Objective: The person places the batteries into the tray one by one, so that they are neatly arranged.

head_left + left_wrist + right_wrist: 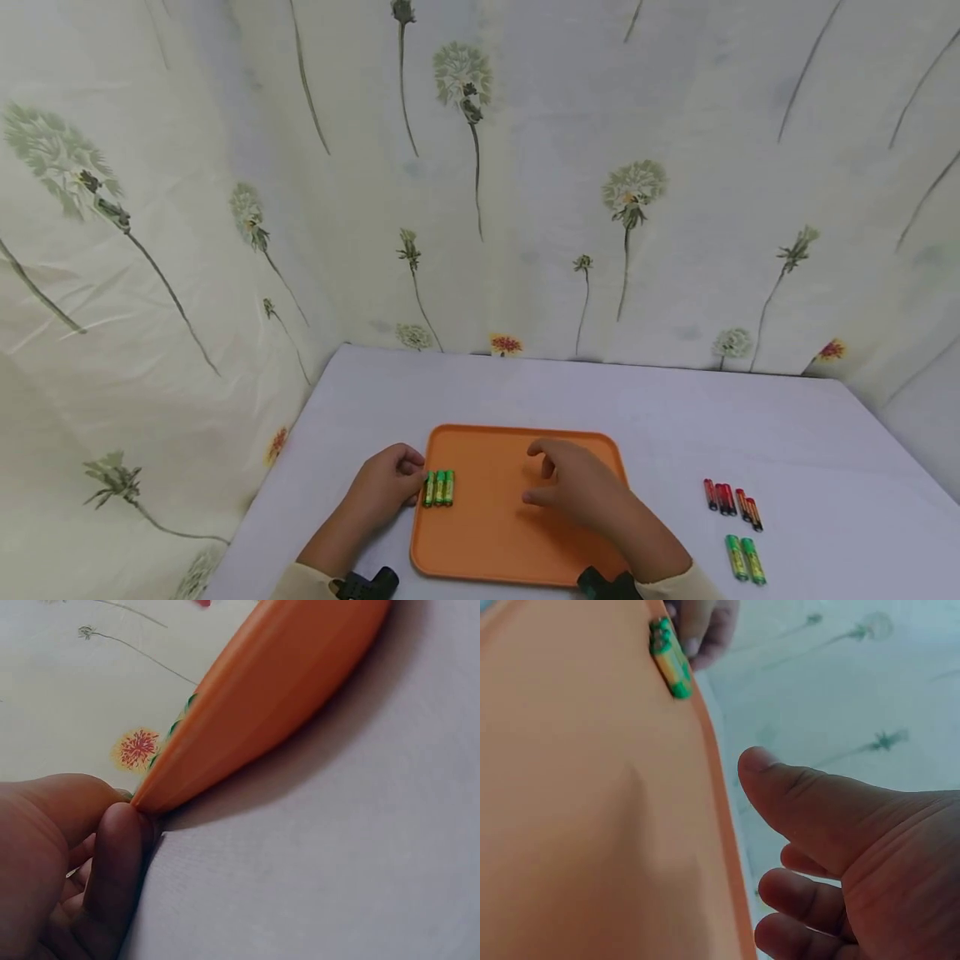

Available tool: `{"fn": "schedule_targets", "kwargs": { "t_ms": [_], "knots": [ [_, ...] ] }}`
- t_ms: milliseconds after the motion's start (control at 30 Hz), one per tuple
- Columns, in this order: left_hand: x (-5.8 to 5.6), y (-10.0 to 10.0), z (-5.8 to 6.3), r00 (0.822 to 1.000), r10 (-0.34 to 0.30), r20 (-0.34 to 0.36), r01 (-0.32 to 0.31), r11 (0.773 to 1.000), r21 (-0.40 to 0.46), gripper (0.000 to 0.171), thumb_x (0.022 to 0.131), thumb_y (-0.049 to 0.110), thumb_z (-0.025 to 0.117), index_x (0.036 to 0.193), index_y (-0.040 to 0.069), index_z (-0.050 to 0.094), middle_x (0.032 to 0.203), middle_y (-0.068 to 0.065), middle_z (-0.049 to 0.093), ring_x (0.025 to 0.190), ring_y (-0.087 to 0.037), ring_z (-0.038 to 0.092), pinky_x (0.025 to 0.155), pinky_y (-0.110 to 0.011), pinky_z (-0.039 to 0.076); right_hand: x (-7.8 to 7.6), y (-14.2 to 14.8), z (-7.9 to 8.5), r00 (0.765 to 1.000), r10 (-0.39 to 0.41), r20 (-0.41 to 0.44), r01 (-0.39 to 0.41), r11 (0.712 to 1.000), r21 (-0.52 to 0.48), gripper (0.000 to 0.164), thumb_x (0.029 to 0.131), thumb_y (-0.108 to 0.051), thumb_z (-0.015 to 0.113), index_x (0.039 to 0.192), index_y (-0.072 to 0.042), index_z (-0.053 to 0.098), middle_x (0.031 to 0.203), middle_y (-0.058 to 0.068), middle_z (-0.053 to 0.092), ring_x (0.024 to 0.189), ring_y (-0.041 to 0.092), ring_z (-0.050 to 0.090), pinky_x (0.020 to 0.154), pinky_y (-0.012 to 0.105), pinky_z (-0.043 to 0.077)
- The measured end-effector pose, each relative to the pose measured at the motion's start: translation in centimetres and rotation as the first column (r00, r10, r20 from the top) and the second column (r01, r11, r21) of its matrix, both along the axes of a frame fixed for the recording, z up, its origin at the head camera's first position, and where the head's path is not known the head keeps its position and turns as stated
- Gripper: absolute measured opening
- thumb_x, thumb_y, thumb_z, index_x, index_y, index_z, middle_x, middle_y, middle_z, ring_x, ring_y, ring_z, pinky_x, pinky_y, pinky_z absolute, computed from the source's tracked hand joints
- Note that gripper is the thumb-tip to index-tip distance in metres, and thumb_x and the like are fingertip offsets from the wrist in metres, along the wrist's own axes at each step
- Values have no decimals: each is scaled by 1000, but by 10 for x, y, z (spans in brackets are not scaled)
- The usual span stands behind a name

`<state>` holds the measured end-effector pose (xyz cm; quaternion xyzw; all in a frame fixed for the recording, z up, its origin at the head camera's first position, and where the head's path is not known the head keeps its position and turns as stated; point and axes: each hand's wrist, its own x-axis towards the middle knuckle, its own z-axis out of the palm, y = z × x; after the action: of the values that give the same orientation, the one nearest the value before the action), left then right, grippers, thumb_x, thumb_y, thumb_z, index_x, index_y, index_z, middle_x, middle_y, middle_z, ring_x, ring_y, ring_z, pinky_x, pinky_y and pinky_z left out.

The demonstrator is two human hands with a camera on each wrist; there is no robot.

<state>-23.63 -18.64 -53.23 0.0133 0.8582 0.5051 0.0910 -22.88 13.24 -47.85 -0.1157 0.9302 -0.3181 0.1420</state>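
Note:
My left hand point(381, 490) is at the left rim of an orange tray point(510, 533), its thumb and a finger pinching the edge in the left wrist view. Right beside those fingertips, three green-and-yellow batteries point(439, 489) lie side by side on the tray, along its left rim. Over the right half of the tray hovers my right hand point(581, 487), thumb and fingers apart and loosely bent, with nothing between them. The right wrist view shows the same batteries point(670, 664) near the left hand's fingers point(696, 626).
To the right of the tray, several red-and-black batteries point(725, 498) lie in a loose row on the white table point(660, 417). Two more green batteries point(746, 559) lie nearer the front. A flower-printed cloth point(540, 167) hangs behind the table and on its left.

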Motion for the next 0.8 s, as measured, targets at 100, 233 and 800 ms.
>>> {"fn": "schedule_targets", "kwargs": {
  "t_ms": [100,233,800],
  "knots": [
    [0,0,1,1000,6,3,-6,1000,-3,20,97,19,73,112,7,66,93,-4,67,76,-15,66,66,-29,60,4,19,3,998,-57,-1,57,998,17,63,83,-40,89,136,-19,62,103,2,63,79,18,58,66,36,49],
    [2,0,4,1000,12,12,-12,1000,-6,21,97,19,73,112,7,66,94,-4,68,77,-15,66,66,-30,60,10,45,3,995,-93,-30,94,995,45,64,83,-42,89,135,-19,62,103,0,62,81,17,57,67,36,49],
    [4,3,4,1000,21,21,-21,1000,-8,20,98,19,74,113,8,66,95,-4,68,76,-15,65,66,-30,60,41,141,-2,970,-192,-152,216,963,163,66,83,-55,84,131,-15,64,96,-3,61,77,15,50,61,28,42]
  ]
}}
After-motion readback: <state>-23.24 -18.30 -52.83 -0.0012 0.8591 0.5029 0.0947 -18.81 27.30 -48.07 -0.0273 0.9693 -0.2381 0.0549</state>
